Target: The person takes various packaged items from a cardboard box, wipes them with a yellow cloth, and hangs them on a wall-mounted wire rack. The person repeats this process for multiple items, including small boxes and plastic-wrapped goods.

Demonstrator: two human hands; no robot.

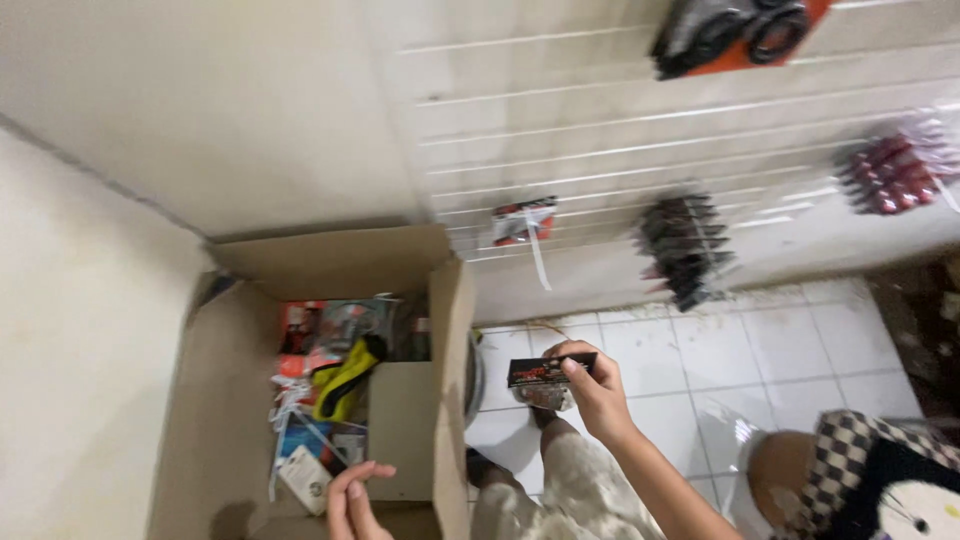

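The right hand [598,395] is up in the middle of the view. Its fingers are curled around one small black packet [550,372] with red marks on it. The thumb sits on top of the packet. The packet is held over the white floor tiles [760,345], just to the right of the box.

The left hand [355,500] is low down, at about 7 o'clock from the right hand. Its fingers are bent loosely and close together. It holds nothing that I can see. It is just over the bottom edge of one big brown cardboard box [230,400].

The box is open. Inside are many small packets in a jumble, too mixed up to count. One yellow and black thing [345,378] lies on top. One white packet [305,480] lies just at 10 o'clock from the left hand. One loose brown flap [402,425] stands inside the box.

On the wall there is one white wire rack [600,130]. Four bunches of packets hang on it. One red and white packet [522,222] is at 12 o'clock from the right hand. One black bunch [685,245] is at 1 o'clock. One dark red bunch [895,172] is at 2 o'clock, far off. One black and orange one [735,30] is at the top edge.

At 4 o'clock there is one checked cloth [850,465].
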